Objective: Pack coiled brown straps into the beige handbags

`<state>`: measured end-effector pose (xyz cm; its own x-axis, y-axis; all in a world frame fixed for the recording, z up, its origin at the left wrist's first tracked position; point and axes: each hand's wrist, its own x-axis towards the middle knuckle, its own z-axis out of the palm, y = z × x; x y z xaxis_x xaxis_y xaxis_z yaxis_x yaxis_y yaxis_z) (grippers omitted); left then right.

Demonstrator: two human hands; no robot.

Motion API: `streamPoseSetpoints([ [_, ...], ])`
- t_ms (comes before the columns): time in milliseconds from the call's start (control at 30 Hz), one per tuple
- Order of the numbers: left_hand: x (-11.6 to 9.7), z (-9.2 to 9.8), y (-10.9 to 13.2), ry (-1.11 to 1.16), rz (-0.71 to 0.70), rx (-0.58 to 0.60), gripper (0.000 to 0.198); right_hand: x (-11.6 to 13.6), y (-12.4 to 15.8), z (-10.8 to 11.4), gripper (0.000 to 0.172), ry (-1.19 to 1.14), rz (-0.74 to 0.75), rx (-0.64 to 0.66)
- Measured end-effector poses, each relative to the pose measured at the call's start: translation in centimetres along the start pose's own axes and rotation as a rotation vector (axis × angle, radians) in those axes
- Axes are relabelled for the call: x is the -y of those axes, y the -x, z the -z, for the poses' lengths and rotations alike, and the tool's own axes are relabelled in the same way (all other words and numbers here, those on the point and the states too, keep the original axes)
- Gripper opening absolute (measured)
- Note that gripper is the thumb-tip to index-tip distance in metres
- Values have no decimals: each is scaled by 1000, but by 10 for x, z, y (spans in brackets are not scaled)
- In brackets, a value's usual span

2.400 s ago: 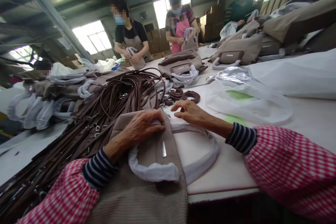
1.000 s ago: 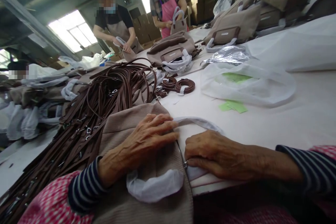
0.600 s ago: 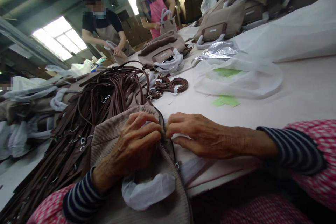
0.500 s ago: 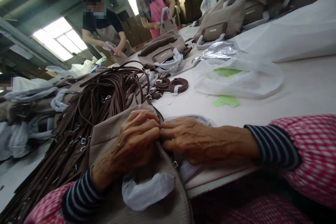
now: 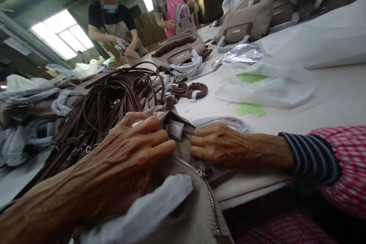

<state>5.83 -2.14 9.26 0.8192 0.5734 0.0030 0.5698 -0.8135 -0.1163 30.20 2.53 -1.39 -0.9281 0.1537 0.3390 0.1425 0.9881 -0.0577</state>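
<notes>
A taupe corduroy handbag lies in front of me at the table's edge, its zipper partly undone. Through the gap shows a white label on the lining. My left hand is closed on the near-left side of the opening, fingers bent over the fabric; its fingertips are partly hidden. On the opposite side, my right hand grips the other edge, with its fingers curled in. Just below it sits the zipper pull. A handle wrapped in white paper crosses the bag's front.
Brown straps with metal clips are heaped at left. Coiled straps, green paper pieces and a clear plastic bag lie ahead. More handbags stand farther back. Two co-workers handle bags across the table.
The bag's opening has been spread apart, and the label inside now shows. My hands have moved away from each other. My left forearm reaches in farther across the bag.
</notes>
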Motion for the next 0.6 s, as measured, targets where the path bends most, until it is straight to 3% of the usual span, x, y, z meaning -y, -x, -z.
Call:
streamPoseSetpoints([
  [200,-2,-34,42,-100,42,-79,21,-14,2,10,18,-206,-30,87],
  [367,-8,-61,46,-54,141,-256,21,-19,-5,16,20,-342,-167,160],
  [467,-9,-57,40,-20,180,-201,24,-20,-18,4,15,-220,-164,107],
  [600,-3,-47,31,-49,169,-47,19,-29,-45,-13,27,-141,-140,118],
])
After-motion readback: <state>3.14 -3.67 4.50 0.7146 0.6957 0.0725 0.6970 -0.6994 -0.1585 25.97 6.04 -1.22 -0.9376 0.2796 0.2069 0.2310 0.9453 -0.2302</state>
